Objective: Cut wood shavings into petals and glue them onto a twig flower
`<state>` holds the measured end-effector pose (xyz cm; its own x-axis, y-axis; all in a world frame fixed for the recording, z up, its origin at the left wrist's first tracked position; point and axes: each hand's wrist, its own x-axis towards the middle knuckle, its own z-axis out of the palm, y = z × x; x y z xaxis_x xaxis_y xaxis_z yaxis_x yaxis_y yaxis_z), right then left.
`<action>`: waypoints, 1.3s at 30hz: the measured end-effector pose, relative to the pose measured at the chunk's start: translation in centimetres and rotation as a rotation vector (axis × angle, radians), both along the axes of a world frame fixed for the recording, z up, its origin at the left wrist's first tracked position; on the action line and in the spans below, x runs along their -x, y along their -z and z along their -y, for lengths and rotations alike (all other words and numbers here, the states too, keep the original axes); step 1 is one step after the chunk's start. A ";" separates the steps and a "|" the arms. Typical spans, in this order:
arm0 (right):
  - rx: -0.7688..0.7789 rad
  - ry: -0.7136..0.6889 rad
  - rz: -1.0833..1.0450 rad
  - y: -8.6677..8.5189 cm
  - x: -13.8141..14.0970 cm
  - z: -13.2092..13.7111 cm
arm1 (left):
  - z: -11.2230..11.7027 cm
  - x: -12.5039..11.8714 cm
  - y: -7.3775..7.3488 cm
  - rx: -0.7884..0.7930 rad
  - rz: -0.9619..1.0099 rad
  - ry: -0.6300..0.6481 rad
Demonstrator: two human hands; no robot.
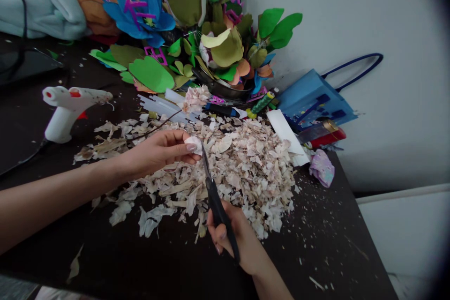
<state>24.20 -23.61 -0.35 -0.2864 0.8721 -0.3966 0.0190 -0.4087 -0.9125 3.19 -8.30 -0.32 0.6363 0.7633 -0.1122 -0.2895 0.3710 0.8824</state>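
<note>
My left hand (158, 152) comes in from the left and pinches a small pale scrap of corn-husk-like material (194, 144) between thumb and fingers. My right hand (232, 239) grips black-handled scissors (217, 208), whose blades point up and touch the lower edge of that scrap. Below both hands lies a large heap of pale cut shavings (242, 173). A finished pale petal flower (195, 98) on a thin dark wire stem (154, 127) sits just beyond my left hand. I cannot tell whether the hand touches the stem.
A white hot glue gun (70, 110) and loose glue sticks (158, 107) lie on the dark table (316, 243). Large colourful paper flowers (140, 14) rise behind them. To the right are a blue bag (312, 98), a white card (286, 136) and crumpled lilac paper (321, 168).
</note>
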 end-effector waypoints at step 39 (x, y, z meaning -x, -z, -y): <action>-0.002 -0.006 -0.022 -0.4 -0.6 0.0 | -1.7 1.5 -1.1 -0.144 -0.263 0.211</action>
